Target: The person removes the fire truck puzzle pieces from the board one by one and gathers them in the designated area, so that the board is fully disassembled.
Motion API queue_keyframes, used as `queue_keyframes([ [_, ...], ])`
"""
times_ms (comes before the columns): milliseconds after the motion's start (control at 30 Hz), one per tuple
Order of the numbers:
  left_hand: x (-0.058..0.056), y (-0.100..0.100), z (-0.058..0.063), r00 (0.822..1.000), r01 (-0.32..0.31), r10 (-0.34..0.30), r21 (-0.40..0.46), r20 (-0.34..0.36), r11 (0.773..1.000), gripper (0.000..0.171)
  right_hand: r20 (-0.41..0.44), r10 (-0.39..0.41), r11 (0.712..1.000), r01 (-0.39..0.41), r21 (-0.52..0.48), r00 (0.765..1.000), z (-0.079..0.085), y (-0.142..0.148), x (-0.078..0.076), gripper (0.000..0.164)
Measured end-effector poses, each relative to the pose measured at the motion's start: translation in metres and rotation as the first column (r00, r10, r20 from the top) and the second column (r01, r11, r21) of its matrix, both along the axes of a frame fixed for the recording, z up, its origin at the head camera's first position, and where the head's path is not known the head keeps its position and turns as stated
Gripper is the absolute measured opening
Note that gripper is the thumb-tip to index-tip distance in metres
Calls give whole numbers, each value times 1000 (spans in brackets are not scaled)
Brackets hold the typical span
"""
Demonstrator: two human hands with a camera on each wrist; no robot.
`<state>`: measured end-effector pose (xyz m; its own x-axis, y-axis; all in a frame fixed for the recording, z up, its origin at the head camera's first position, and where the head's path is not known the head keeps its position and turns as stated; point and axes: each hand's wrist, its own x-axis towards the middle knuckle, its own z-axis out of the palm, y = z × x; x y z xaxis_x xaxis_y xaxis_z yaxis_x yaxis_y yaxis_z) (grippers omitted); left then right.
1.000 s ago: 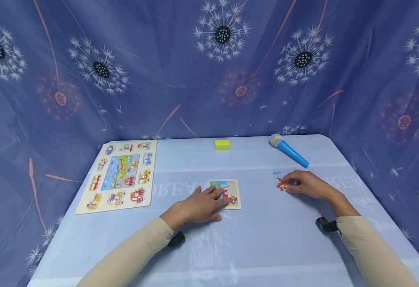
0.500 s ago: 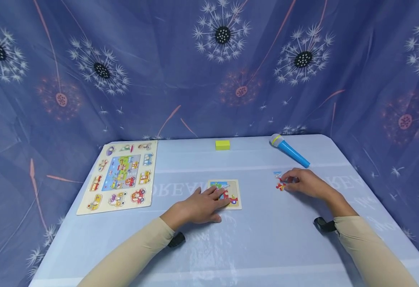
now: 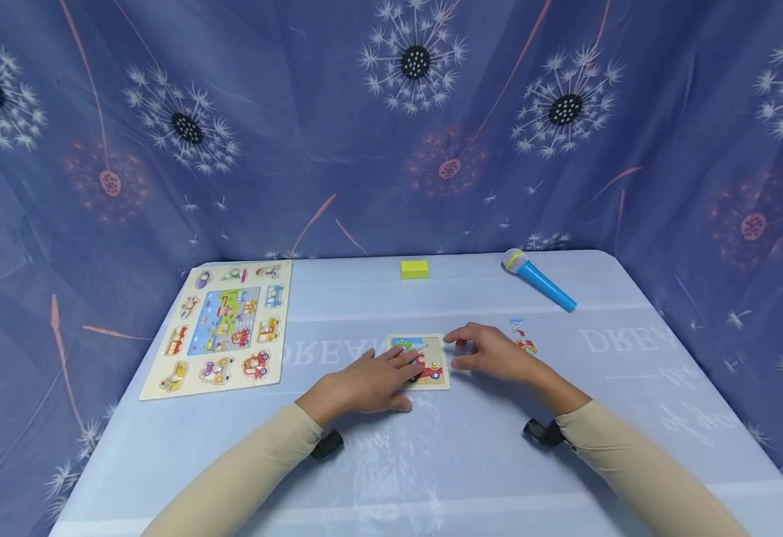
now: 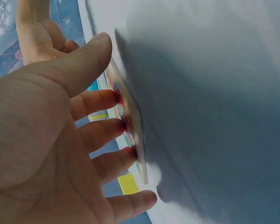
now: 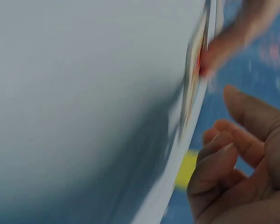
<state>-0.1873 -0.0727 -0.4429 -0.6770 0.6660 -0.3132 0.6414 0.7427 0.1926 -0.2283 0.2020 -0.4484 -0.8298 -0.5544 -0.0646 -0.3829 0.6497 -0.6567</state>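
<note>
In the head view my left hand [image 3: 371, 382] lies over a small wooden jigsaw puzzle [image 3: 437, 377] and covers its left and lower part. The left wrist view shows those fingers nearly straight, several fingertips [image 4: 115, 125] pressing on the picture side. Just off the puzzle's right edge hovers my right hand [image 3: 492, 353], thumb and fingers apart with nothing seen between them. Its fingers [image 5: 219, 156] are bent in the right wrist view. Right behind that hand, loose jigsaw pieces [image 3: 517, 326] in blue and red lie on the table, partly hidden by it.
A large peg puzzle board [image 3: 213, 377] with vehicle pictures lies at the left. At the back of the table [image 3: 472, 462] stand a yellow block [image 3: 414, 269] and, farther right, a blue toy microphone [image 3: 546, 286]. A patterned blue curtain [image 3: 338, 134] hangs around the table.
My right hand has left the loose pieces and moved left to the small puzzle's right edge. More of the red piece now shows. My left hand has stayed in place.
</note>
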Motion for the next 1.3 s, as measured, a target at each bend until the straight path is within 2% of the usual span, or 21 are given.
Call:
queue_keyframes([
  [133, 0, 0, 3, 1000, 10, -10, 1, -2, 1000, 71, -21, 33, 996, -31, 85, 999, -2, -29, 10, 44],
  [267, 0, -1, 3, 1000, 18, -18, -1, -11, 1000, 70, -36, -12, 985, 18, 174, 999, -5, -41, 17, 41],
  [367, -1, -1, 4, 999, 27, -27, -2, -22, 1000, 68, -46, -48, 980, 56, 193, 998, -7, -44, 19, 39],
  [567, 1, -3, 5, 998, 51, -51, 4, -47, 999, 65, -44, -70, 981, 77, 180, 997, -7, -45, 20, 36],
  [900, 4, -9, 4, 998, 62, -62, 4, -31, 998, 63, -1, -89, 985, 88, 150, 996, -11, -47, 17, 32],
  [1100, 5, -10, 3, 998, 59, -59, 32, -16, 998, 63, 36, -38, 994, 34, 102, 999, -13, -46, 14, 35],
  [1300, 5, -10, 3, 999, 50, -50, 41, -6, 998, 63, 29, 7, 995, -10, 103, 1000, -10, -45, 13, 39],
])
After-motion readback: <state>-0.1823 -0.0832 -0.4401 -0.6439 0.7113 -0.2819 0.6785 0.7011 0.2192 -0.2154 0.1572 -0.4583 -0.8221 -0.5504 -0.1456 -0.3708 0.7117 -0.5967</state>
